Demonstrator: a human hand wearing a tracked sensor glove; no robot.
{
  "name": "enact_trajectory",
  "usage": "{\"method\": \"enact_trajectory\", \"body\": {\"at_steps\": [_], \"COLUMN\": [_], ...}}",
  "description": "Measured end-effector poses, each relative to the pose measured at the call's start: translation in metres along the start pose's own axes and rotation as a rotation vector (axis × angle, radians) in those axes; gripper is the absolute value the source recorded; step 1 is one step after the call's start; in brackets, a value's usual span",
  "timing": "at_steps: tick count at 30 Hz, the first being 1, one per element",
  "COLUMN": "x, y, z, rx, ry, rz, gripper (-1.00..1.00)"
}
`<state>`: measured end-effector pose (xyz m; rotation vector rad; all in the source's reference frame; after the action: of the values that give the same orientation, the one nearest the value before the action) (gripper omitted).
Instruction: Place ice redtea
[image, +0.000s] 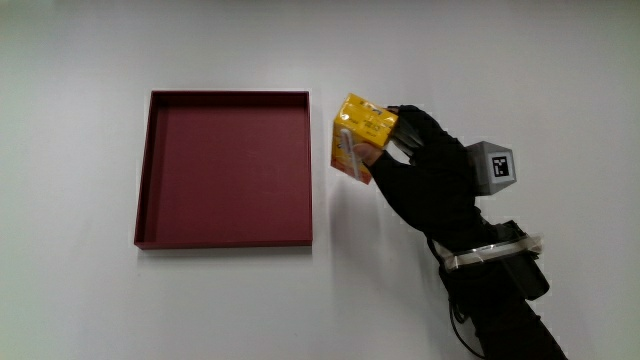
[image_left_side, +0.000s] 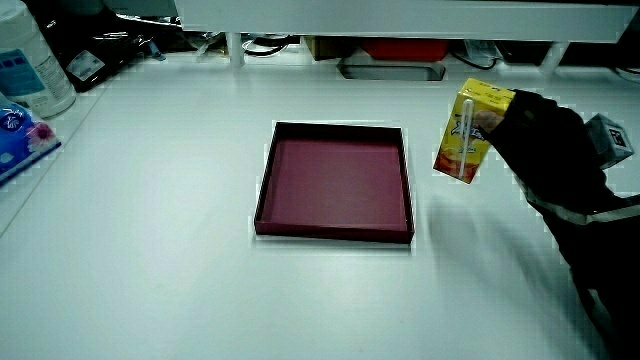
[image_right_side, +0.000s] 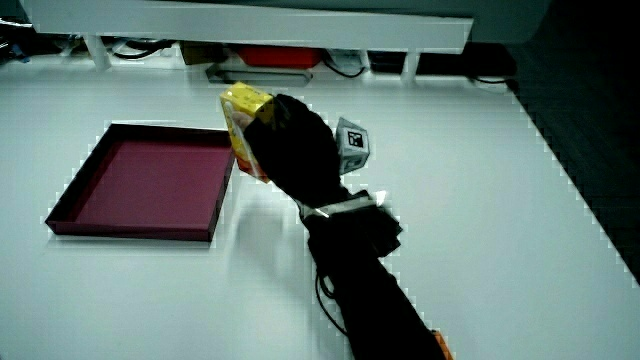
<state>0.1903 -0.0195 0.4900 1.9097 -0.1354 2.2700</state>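
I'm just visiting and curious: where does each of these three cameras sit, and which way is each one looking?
Main view: above the table, looking straight down on the red tray, the yellow carton and the hand with its forearm.
In a side view: looks forward and down across the table; the carton held off the table beside the tray; hand.
In a side view: same direction; more forearm, hand.
Shared: both side views show the low partition.
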Motion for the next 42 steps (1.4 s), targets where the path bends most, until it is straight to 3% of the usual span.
{"method": "enact_trajectory", "body": {"at_steps": [8, 17, 21, 31, 42], "x": [0.022, 0.053, 0.062, 0.067, 0.067], "y": [-0.009, -0.018, -0.023, -0.026, -0.028], "z": [0.024, 0.035, 0.037, 0.036, 0.036], "rx": [0.091, 0.155, 0.187, 0.179, 0.181], "ry": [0.004, -0.012, 0.036, 0.048, 0.045], "rz": [-0.03, -0.085, -0.091, -0.1, -0.116], "gripper": [0.0, 0.0, 0.0, 0.0, -0.5]}}
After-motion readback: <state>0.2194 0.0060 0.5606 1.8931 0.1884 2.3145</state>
